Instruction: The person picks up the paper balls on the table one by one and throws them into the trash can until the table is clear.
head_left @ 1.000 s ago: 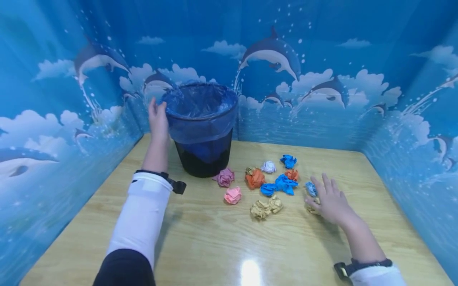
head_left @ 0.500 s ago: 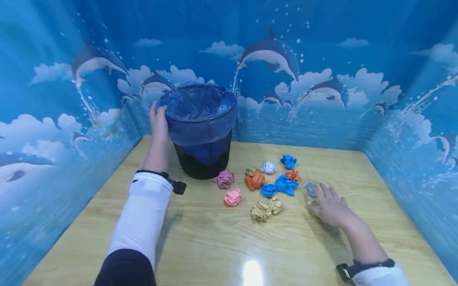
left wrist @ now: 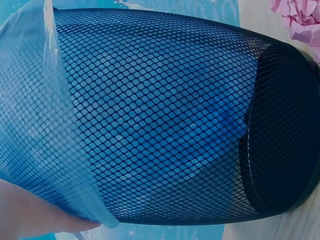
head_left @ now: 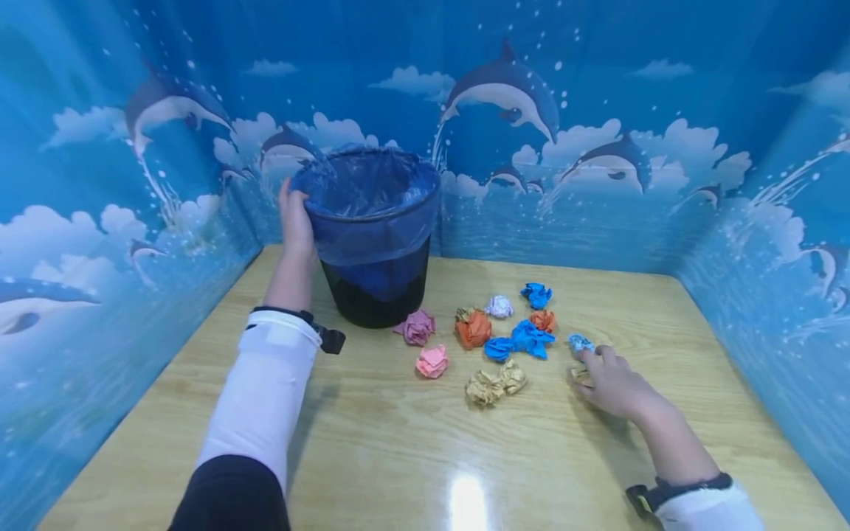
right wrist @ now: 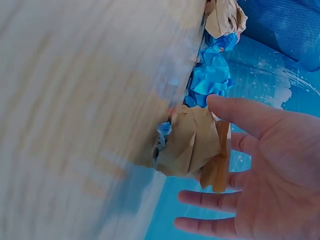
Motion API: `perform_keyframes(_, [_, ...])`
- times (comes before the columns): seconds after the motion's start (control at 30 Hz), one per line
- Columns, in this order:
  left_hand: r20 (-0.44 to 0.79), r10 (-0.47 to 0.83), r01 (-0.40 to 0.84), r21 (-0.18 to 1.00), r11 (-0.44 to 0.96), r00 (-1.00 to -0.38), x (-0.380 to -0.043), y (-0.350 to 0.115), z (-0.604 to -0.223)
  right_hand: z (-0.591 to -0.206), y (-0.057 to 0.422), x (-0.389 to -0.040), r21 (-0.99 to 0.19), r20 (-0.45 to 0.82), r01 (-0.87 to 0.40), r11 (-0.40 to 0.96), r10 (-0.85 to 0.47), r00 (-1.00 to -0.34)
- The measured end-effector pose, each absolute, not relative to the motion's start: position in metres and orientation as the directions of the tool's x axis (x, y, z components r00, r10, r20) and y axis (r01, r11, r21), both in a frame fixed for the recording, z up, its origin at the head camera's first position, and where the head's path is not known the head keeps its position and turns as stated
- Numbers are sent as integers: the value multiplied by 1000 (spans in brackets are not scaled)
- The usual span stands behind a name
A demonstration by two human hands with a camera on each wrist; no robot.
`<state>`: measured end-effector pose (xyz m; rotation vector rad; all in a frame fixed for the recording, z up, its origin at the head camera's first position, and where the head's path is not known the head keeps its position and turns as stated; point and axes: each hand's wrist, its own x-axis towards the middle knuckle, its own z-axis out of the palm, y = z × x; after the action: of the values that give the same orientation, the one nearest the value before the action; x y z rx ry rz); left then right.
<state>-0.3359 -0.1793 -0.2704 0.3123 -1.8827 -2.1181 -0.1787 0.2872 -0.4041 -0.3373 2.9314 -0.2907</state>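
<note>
1. Fingers (right wrist: 207,201) of the right hand (right wrist: 267,170): apart, around tan paper (right wrist: 190,142) on the bench (head_left: 398,442); some tips hidden behind it.
2. Left hand (head_left: 296,225): at the bin's (head_left: 378,273) rim; mostly cut off in wrist view, grip indeterminable.

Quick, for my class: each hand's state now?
Left hand: against the bin; open or gripping cannot be told.
Right hand: open, at the tan paper ball nearest it.
</note>
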Motion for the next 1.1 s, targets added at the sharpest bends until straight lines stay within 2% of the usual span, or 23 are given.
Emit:
perform_keyframes(0.23, [46,-381,100,987,-124,-923,-339,-176,-269,-403,283,-179,-202,-183,-214,956,-251,-950])
perform_keyframes(0.5, [66,-396,125,984,-126,-916,-338,-174,-273,-406,282,-180,-268,-203,-223,937,-281,-938])
perform_keyframes(0.77, [81,-400,150,978,-143,-913,-339,-173,-276,-405,281,-182,-277,-183,-286,917,-343,-921])
perform_keyframes(1.1, [75,-414,144,980,-138,-907,-340,-171,-277,-403,283,-183,-298,-257,-229,927,-309,-916])
